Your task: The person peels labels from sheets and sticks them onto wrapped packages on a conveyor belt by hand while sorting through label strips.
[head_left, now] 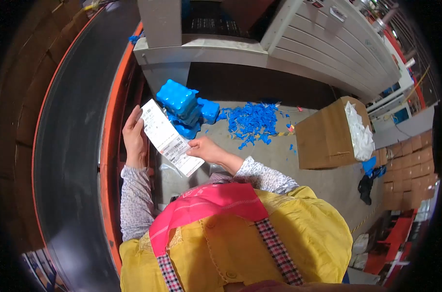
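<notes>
A long white printed label sheet (163,132) with text and barcodes is held up in front of my body. My left hand (135,134) grips its upper left edge, thumb on the face and fingers partly behind it. Lower down, my right hand (207,149) pinches the sheet's right edge. Just beyond the paper, blue shrink-wrapped packs (178,97) are stacked on the floor, partly covered by the sheet.
A black conveyor belt (72,121) with an orange side rail (109,146) runs along my left. Blue plastic scraps (252,121) litter the floor ahead. On the right stands a cardboard box (323,136) with white plastic in it. A grey machine (216,51) spans the front.
</notes>
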A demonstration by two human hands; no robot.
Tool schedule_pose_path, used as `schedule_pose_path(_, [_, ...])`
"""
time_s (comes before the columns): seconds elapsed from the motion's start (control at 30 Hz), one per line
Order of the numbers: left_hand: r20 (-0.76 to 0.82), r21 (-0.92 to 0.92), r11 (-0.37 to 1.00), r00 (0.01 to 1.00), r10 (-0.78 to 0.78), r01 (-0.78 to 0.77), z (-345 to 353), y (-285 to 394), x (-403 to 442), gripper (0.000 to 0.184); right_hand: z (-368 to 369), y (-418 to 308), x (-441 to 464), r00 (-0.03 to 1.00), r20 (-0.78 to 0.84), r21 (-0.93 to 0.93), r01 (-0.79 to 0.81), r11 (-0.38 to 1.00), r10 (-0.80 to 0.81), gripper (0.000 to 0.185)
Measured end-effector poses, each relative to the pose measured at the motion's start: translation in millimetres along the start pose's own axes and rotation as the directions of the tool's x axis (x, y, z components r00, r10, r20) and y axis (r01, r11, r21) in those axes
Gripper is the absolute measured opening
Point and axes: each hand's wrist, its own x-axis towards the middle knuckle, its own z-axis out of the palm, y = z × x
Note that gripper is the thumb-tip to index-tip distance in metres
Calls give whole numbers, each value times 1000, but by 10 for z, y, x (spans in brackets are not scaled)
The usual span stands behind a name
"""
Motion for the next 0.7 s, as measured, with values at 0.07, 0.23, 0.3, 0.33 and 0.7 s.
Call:
schedule_pose_path(0.07, [11, -12, 1000, 1000, -10, 10, 74, 7, -31, 42, -24, -10, -20, 999, -24, -75, 27, 997, -29, 17])
schedule_pose_path(0.23, [74, 48, 992, 991, 109, -113, 206, -12, -108, 57, -100, 371, 59, 998, -19, 27, 62, 998, -61, 17])
schedule_pose_path(0.3, [81, 122, 989, 994, 78, -87, 205, -21, -99, 55, -139, 435, 44, 999, -24, -3, -22, 1000, 22, 20])
schedule_pose_path(0.33, [94, 135, 972, 979, 179, -190, 174, -79, -37, 57, -124, 324, -6, 997, -44, 7, -66, 998, 66, 21])
schedule_pose_path(0.7, [141, -151, 977, 975, 170, -149, 165, 81, 37, 90, -73, 262, -163, 978, -29, 78, -202, 976, 205, 22])
